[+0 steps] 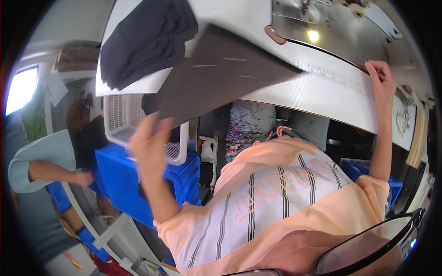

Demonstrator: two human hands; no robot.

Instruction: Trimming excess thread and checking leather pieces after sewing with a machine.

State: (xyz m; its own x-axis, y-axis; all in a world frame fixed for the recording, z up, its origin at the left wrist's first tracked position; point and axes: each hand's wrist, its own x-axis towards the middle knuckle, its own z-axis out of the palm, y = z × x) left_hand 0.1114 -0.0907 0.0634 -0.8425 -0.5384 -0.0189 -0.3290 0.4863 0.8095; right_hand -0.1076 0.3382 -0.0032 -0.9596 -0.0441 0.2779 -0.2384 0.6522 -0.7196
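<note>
My left hand (152, 138), smeared by motion, grips the near left corner of a dark grey-brown cloth panel (221, 73). The panel is lifted and slants across the table's front edge, its far right tip close to a clear ruler strip. Three short pale marks show on its face. Beyond it lies a stack of dark cut cloth (147, 41). My right hand (383, 77) is at the right, by the metal bed of a sewing machine (336, 37), thumb and forefinger pinched together. A tiny dark tip shows at those fingers; what it is cannot be made out.
The white table (317, 96) runs across in front of me, a ruler strip (331, 76) along it. Left of my lap, a white plastic basket (123, 115) stands on a blue crate (119, 184). Another person's arm (55, 172) reaches in at the far left.
</note>
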